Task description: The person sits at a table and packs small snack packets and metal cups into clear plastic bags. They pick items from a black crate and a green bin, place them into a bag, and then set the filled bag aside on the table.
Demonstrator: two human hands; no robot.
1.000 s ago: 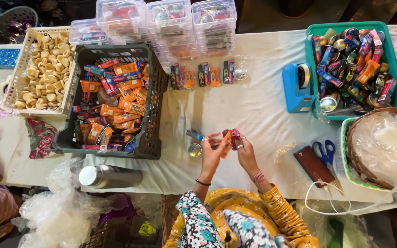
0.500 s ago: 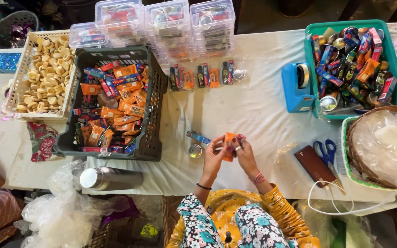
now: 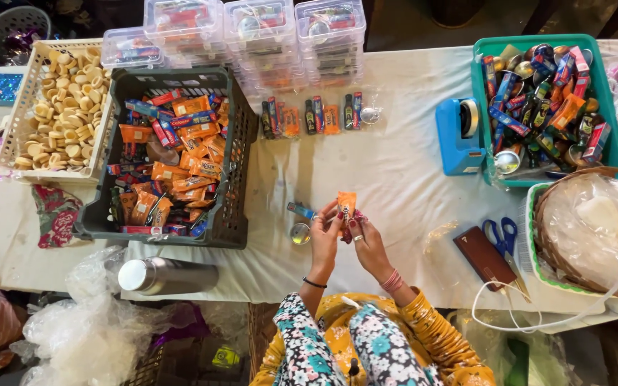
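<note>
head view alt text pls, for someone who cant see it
Both hands, left hand and right hand, hold an orange sachet above a white-covered table. A dark crate of orange sachets sits left, a teal basket right.

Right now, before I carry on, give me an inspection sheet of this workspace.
Surface: white covered table, crowded at the edges.
Job's things: orange packet held upright by both hands; blue tube and small round tin beside them.
Clutter: dark crate of packets, teal basket, blue tape dispenser, scissors, steel flask.
Grippers: left hand and right hand both grip the packet.
Cables: white cord at the table's right edge.
Surroundings: stacked clear boxes.
</note>
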